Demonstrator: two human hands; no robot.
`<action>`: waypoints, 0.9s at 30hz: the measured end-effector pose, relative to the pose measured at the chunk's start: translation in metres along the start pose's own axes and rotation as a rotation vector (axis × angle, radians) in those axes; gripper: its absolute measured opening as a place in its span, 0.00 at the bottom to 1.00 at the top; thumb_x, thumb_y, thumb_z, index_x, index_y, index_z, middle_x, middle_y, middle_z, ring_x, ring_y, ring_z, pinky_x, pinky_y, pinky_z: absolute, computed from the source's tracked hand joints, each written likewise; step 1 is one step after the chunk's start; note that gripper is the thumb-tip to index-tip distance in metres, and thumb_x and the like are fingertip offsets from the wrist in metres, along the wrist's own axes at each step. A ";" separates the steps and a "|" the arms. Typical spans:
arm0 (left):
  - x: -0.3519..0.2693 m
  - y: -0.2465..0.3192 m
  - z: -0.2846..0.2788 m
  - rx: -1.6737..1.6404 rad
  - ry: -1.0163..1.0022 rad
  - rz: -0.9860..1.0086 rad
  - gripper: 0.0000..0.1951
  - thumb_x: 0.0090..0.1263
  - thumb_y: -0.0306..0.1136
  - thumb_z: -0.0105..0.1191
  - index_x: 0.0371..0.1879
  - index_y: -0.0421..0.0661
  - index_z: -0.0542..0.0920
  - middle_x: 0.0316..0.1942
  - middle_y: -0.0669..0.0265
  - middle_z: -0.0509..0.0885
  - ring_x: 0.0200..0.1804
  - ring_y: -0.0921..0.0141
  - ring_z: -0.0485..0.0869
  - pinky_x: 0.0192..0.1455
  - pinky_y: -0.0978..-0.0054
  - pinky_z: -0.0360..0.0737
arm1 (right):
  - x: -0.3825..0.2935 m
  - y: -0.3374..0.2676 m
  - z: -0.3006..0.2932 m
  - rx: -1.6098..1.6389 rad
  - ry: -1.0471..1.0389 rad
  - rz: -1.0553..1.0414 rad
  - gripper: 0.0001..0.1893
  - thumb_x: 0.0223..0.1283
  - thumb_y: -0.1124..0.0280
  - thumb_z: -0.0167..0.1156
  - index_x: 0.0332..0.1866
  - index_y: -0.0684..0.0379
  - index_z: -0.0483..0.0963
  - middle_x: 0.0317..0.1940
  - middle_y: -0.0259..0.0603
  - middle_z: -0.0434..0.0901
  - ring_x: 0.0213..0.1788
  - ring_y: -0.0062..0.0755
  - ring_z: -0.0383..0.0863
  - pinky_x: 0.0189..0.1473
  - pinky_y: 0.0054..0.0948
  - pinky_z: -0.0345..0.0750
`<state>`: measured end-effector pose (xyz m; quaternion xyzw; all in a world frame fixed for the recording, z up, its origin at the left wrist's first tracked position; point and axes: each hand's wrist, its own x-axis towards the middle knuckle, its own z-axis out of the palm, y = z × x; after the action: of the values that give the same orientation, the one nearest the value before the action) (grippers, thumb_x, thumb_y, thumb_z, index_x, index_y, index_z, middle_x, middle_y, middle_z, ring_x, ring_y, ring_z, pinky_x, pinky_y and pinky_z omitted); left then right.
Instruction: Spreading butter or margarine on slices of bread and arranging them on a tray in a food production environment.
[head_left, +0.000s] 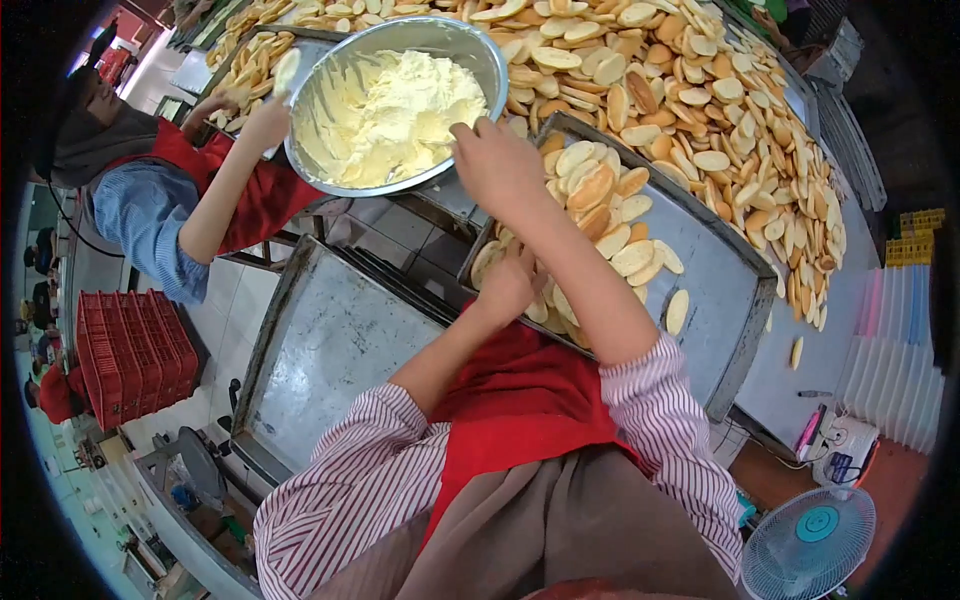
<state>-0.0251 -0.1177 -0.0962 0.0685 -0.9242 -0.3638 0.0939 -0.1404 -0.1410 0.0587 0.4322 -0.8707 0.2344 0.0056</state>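
My right hand (499, 165) is at the near right rim of a steel bowl (330, 185), its curled fingertips over pale yellow cream (409, 112). A thin edge seems to show in the cream by the fingers, but I cannot make out a tool. My left hand (511, 289) is lower down, at the left end of a metal tray (705, 322), with its fingers bent beside oval bread slices (592, 187). Whether it grips a slice is hidden by the hand and the right forearm. One slice (676, 312) lies apart on the tray's bare part.
A large heap of bread slices (720, 157) covers the table behind. Another metal tray (337, 352) lies at lower left. A co-worker's hand (266, 124) holds up something cream-coated beside the bowl. Red crates (135, 352) stand left, a fan (810, 540) lower right.
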 end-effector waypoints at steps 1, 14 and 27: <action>-0.007 0.007 -0.003 -0.005 0.004 -0.006 0.25 0.59 0.35 0.58 0.53 0.38 0.68 0.46 0.48 0.74 0.42 0.49 0.78 0.43 0.54 0.78 | 0.017 -0.008 0.011 -0.070 -0.104 0.081 0.12 0.58 0.69 0.55 0.46 0.59 0.77 0.41 0.47 0.81 0.41 0.47 0.82 0.40 0.40 0.80; -0.017 0.001 -0.023 -0.169 0.043 0.196 0.22 0.53 0.28 0.60 0.50 0.41 0.74 0.41 0.52 0.75 0.45 0.53 0.77 0.50 0.59 0.75 | 0.101 -0.015 0.060 -0.759 -0.283 -0.216 0.10 0.57 0.70 0.54 0.38 0.47 0.83 0.39 0.29 0.83 0.47 0.31 0.79 0.44 0.37 0.68; -0.002 -0.026 -0.035 -0.374 -0.909 0.481 0.17 0.65 0.29 0.50 0.52 0.38 0.76 0.45 0.48 0.80 0.50 0.51 0.76 0.55 0.60 0.72 | 0.105 -0.024 0.057 -0.567 -0.645 -0.150 0.14 0.57 0.68 0.52 0.44 0.51 0.82 0.46 0.38 0.82 0.50 0.36 0.80 0.49 0.37 0.75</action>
<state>-0.0134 -0.1596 -0.0890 -0.3269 -0.7809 -0.4830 -0.2237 -0.1775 -0.2557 0.0399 0.5266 -0.8241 -0.1621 -0.1313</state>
